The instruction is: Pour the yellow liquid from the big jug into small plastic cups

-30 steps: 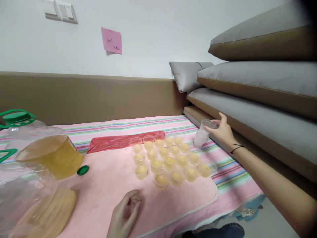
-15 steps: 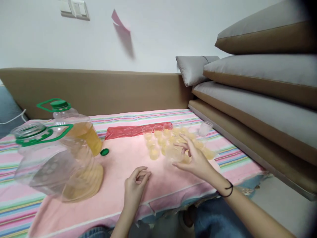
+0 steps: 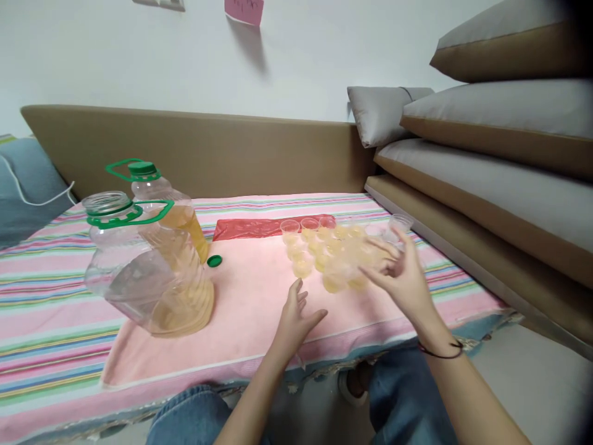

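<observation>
Several small clear cups of yellow liquid (image 3: 319, 256) stand in a cluster on a pink cloth (image 3: 241, 309). My right hand (image 3: 401, 281) hovers at the cluster's right edge, its fingers smeared by motion; whether it holds anything I cannot make out. A stack of empty clear cups (image 3: 399, 224) stands just beyond it. My left hand (image 3: 296, 312) rests on the cloth in front of the cups, fingers stretched out, holding nothing. A large uncapped jug (image 3: 148, 278) with a green handle and a little yellow liquid stands at the left, with a capped jug (image 3: 171, 210) behind it.
A green cap (image 3: 214, 261) lies beside the jugs. A red plastic sheet (image 3: 250, 227) lies behind the cups. The striped sheet (image 3: 46, 296) covers the surface. Stacked grey and brown cushions (image 3: 486, 179) rise on the right, a brown backboard (image 3: 231, 154) behind.
My right hand left the cup stack at the far right, came over the filled cups, then drew right. My left hand uncurled and slid forward. The view pulled back and turned left.
</observation>
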Action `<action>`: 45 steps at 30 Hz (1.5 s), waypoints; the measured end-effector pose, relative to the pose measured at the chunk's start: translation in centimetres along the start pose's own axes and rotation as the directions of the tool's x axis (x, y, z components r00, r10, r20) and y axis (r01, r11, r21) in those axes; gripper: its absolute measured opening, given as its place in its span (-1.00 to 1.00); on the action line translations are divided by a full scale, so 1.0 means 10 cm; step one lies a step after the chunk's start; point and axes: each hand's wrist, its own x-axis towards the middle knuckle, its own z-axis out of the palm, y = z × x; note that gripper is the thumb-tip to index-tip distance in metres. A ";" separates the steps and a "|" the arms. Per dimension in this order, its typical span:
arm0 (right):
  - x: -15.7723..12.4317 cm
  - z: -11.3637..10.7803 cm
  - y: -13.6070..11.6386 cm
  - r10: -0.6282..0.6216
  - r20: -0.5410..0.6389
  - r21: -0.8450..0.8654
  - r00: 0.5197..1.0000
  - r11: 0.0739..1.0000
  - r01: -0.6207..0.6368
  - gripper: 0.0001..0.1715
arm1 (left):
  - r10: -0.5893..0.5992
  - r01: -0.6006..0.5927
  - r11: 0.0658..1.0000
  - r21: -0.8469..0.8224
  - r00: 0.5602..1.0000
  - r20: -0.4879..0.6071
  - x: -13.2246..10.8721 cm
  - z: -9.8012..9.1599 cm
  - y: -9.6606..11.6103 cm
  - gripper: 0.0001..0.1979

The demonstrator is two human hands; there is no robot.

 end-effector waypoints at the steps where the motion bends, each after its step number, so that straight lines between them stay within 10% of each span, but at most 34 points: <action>1: 0.00 -0.12 0.00 0.004 -0.049 0.032 0.999 0.999 -0.003 0.12 | -0.005 0.005 1.000 0.015 1.000 -0.030 0.04 0.04 -0.04 -0.23; 7: -0.11 -0.41 0.01 0.041 -0.074 0.073 0.996 0.997 -0.036 0.10 | -0.010 0.019 0.997 0.078 0.993 -0.120 0.08 0.04 -0.06 -0.51; 25: -0.43 0.78 0.35 0.074 0.298 -0.128 0.952 0.991 -0.037 0.10 | 0.156 -0.118 0.934 0.337 0.984 -0.088 -0.06 -0.17 0.16 -0.40; 37: -0.46 0.81 0.41 0.046 0.290 -0.140 0.956 0.990 -0.005 0.09 | 0.169 -0.133 0.932 0.338 0.983 -0.078 -0.10 -0.17 0.12 -0.38; 45: -0.42 0.67 -0.03 -0.040 0.218 -0.053 0.975 0.997 0.053 -0.06 | 0.302 -0.227 0.842 0.489 0.950 -0.079 -0.28 -0.37 0.23 -0.45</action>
